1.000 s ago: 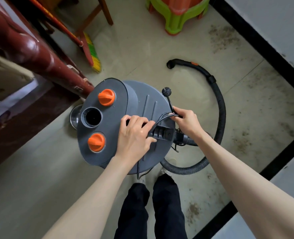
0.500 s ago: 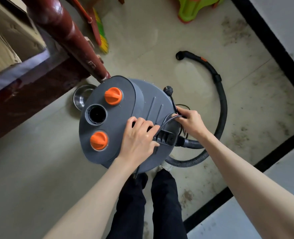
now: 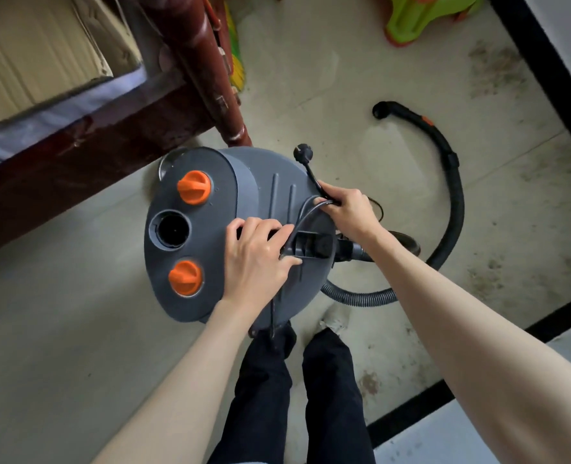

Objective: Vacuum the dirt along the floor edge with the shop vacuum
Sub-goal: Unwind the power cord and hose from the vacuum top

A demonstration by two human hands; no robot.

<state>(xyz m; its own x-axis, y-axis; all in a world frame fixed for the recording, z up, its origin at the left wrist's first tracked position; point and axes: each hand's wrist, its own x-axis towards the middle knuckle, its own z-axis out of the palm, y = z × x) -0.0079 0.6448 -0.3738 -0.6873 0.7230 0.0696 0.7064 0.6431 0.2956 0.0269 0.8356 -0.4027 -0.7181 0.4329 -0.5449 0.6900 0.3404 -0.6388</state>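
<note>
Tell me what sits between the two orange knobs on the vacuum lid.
In the head view, a round black open port sits between the upper orange knob and the lower orange knob on the grey vacuum lid.

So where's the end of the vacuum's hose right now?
The hose nozzle lies on the floor in the upper right of the head view, beyond the vacuum, below the green stool and untouched by either hand.

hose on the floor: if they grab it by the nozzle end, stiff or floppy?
Probably both. The hose is ribbed near the vacuum and lies in a loose curve, so likely floppy. The black nozzle end looks smooth and rigid, so it should lift as one piece, dragging the rest.
</note>
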